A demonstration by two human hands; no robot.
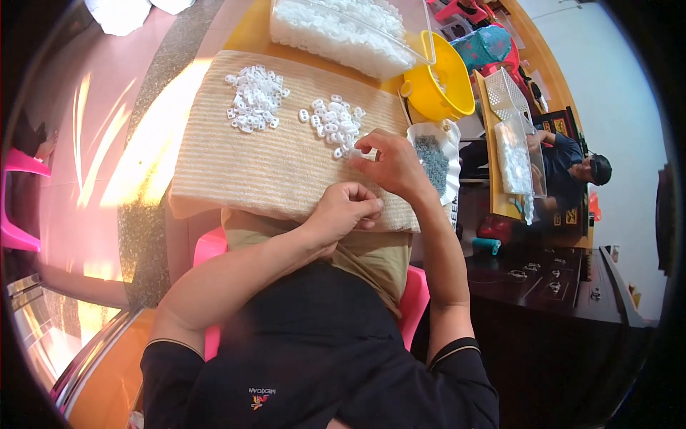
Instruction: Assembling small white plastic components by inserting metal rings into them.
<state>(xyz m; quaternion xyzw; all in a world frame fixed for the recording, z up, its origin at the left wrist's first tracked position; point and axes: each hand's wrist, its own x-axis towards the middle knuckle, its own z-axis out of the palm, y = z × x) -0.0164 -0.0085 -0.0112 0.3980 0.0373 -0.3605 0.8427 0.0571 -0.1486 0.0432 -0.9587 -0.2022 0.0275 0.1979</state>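
I have open room on the cloth-covered worktop (243,171), left and near, out to its edges. My right hand (359,152) curls down beside the right pile of white pieces (334,123), its grip unclear to me; my left hand (341,212), nearer, closes thumb against fingers.

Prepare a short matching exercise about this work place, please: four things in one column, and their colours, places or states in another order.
Things
1. bucket
2. large box
3. small grey parts
4. smaller white pile

Descriptions
A. inside a white dish
B. lying loose on the striped cloth
C. yellow
D. transparent, filled with white pieces

Right pairs: 1-C, 2-D, 3-A, 4-B
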